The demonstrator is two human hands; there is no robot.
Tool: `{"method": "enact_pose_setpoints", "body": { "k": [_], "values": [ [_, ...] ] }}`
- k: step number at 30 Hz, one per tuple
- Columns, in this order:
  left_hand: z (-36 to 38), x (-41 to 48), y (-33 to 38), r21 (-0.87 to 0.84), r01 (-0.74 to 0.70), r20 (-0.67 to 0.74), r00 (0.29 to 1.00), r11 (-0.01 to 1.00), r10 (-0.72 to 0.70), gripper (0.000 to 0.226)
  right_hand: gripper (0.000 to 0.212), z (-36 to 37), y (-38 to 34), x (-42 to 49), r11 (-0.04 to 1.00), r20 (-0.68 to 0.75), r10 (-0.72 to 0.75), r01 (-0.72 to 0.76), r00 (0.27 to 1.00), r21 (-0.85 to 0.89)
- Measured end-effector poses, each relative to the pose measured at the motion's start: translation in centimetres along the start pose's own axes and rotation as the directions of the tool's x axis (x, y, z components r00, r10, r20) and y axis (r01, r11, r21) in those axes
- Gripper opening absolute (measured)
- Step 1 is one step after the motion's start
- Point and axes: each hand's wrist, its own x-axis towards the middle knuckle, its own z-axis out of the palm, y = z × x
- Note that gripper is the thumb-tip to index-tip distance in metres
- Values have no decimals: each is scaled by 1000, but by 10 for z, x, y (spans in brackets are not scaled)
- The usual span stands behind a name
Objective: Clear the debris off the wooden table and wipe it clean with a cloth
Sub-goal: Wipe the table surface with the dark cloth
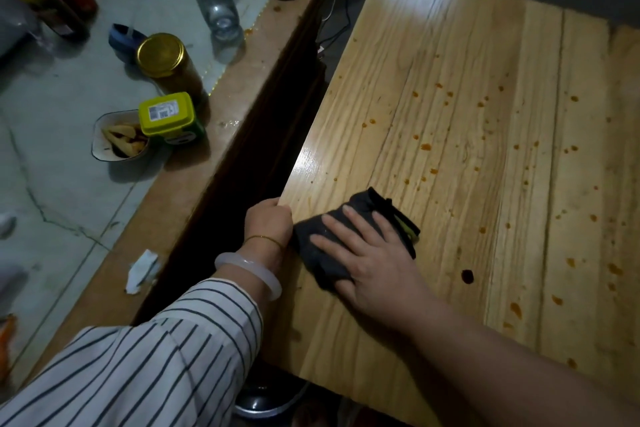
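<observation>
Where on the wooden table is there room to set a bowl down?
The far end of the wooden table beyond the orange splatters is bare. The near left edge is taken: right hand presses the cloth, left hand grips the edge.

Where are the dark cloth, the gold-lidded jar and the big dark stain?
dark cloth point(367, 206): head view, upper fold, clear of the right hand point(374, 274).
gold-lidded jar point(160, 54): head view, middle of the lid.
big dark stain point(467, 276): head view, middle of the blot on the wooden table point(450, 62).

Dim, glare on table
</observation>
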Motion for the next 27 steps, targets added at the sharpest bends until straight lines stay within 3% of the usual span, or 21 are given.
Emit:
{"method": "enact_pose_setpoints", "body": {
  "k": [10,13,21,25,27],
  "values": [
    [4,-5,1,28,12,-60,998,1000,-10,35,60,-35,39,89,973,-24,222,-220,975,66],
    [1,-5,5,-4,7,-41,999,1000,-7,38,60,-36,34,87,974,10,211,-211,977,84],
    [-9,1,10,-130,161,28,987,978,-159,42,67,-10,1,-6,995,52,-66,62,996,77],
    [-9,3,11,-126,167,38,986,978,-164,43,62,6,-14,-39,937,53,-348,349,936,-2],
    [-6,2,12,-134,160,29,987,978,-157,42,57,13,-11,-39,919,20,-394,394,919,-21]
  ]
}}
